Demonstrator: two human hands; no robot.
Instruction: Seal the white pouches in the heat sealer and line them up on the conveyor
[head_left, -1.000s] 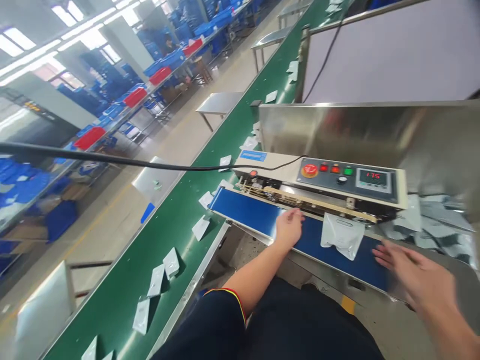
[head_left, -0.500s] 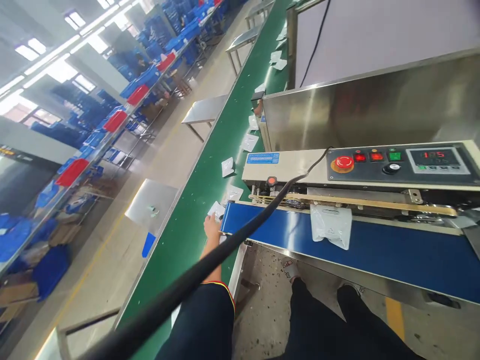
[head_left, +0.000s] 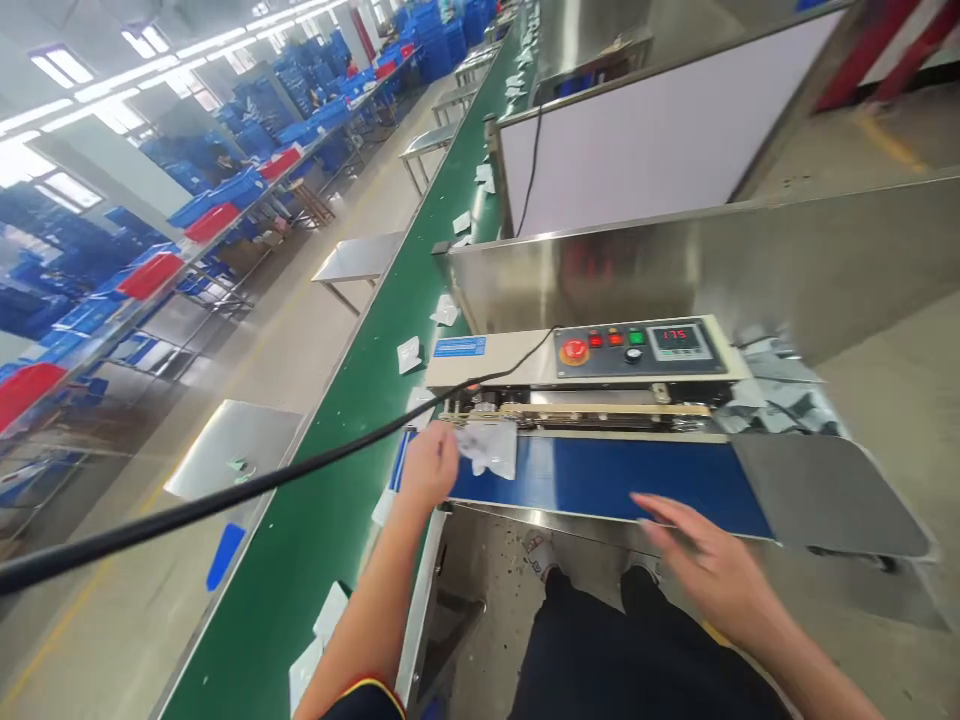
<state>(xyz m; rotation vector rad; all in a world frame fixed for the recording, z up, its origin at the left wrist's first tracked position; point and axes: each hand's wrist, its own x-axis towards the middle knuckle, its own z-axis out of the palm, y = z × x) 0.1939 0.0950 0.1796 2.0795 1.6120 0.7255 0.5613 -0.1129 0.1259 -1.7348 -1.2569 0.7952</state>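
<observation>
My left hand (head_left: pixel 431 465) is closed at the left edge of a flat white pouch (head_left: pixel 496 450), by the infeed end of the band sealing machine (head_left: pixel 487 360). The pouch's top edge meets the sealer's guide band, and its body lies over the blue belt (head_left: pixel 600 475). Part of the pouch near my fingers is blurred, and my fingertips are partly hidden. My right hand (head_left: pixel 705 560) hovers at the belt's front edge with fingers apart and nothing in them. A red display glows on the sealer's control panel (head_left: pixel 637 345).
Loose white pouches (head_left: pixel 409 355) lie along the long green conveyor (head_left: pixel 367 370) at left. A black cable (head_left: pixel 300 470) crosses the view. Finished-looking pouches (head_left: pixel 784 395) are piled beyond the sealer, beside a grey end plate (head_left: pixel 825 490). A steel panel (head_left: pixel 600 280) stands behind.
My left hand has come from the green conveyor to the sealer's infeed. My right hand has entered view. The pouch seen under the control panel no longer shows there. The view has shifted right.
</observation>
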